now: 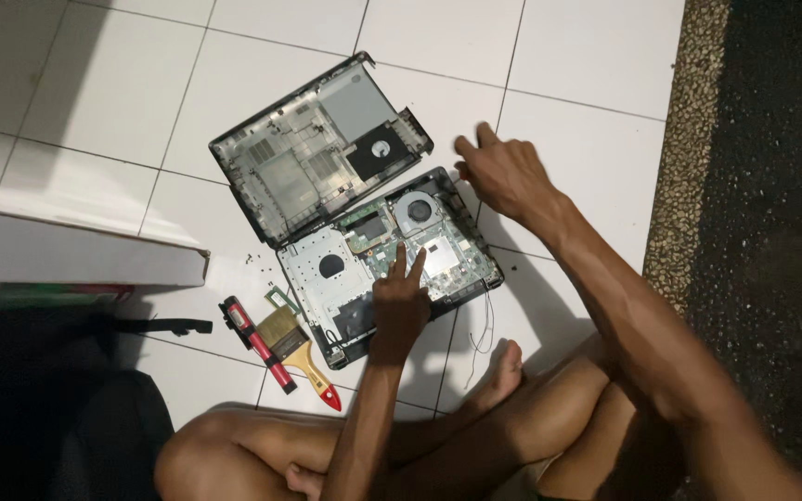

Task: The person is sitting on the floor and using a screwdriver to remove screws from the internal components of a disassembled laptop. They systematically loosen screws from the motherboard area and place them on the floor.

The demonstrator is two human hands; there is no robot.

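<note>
An opened laptop base [327,278] lies on the white tiled floor, its circuit board and round fan [414,210] exposed. My left hand [398,299] rests on the board with two fingers spread and holds nothing. My right hand [503,172] reaches past the laptop's far right corner, fingers curled over something small and reddish on the floor; what it is cannot be told. The removed grey bottom cover [313,162] lies just behind the base, inner side up.
A red tool [271,357] and a paintbrush [291,341] lie left of the laptop, with several tiny screws [252,258] nearby. A white box edge [76,250] is at the left. Thin wires [483,329] trail by my bare foot [503,371]. A dark rough strip [772,186] borders the right.
</note>
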